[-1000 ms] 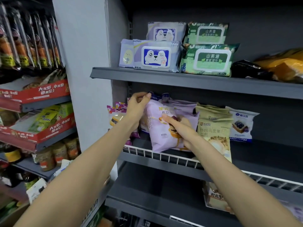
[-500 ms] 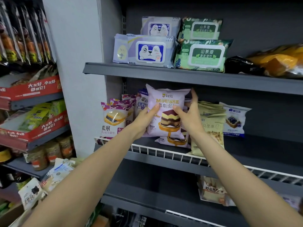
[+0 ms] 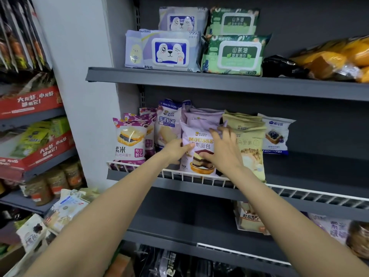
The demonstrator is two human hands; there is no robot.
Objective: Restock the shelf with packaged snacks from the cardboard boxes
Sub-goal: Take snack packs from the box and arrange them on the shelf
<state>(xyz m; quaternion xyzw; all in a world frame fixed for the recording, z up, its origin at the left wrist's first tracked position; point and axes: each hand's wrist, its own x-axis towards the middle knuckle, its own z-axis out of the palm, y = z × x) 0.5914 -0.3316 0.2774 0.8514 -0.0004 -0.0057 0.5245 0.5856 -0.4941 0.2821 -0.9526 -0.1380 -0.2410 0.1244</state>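
Note:
A lilac mousse-bread packet (image 3: 196, 139) stands upright at the front of the middle shelf (image 3: 239, 189), behind the white wire rail. My left hand (image 3: 175, 150) grips its left edge, thumb on the front. My right hand (image 3: 221, 150) lies across the packet's front right with fingers spread and reaching over its top toward more lilac packets (image 3: 201, 116) behind. To the left stand purple-rice sandwich packets (image 3: 129, 140) and a taro bread packet (image 3: 167, 124). Beige bread packets (image 3: 249, 140) stand on the right.
A blue-trimmed white packet (image 3: 276, 134) stands further right, with bare shelf beyond it. Wet-wipe packs (image 3: 169, 50) and green packs (image 3: 233, 54) fill the upper shelf. Snack packets (image 3: 249, 218) lie on the lower shelf. Red display boxes (image 3: 32, 100) and jars (image 3: 54, 182) line the left rack.
The mousse packet, held up in both hands half a second ago, now stands lower against the wire rail. My right hand moved from its right edge onto its front.

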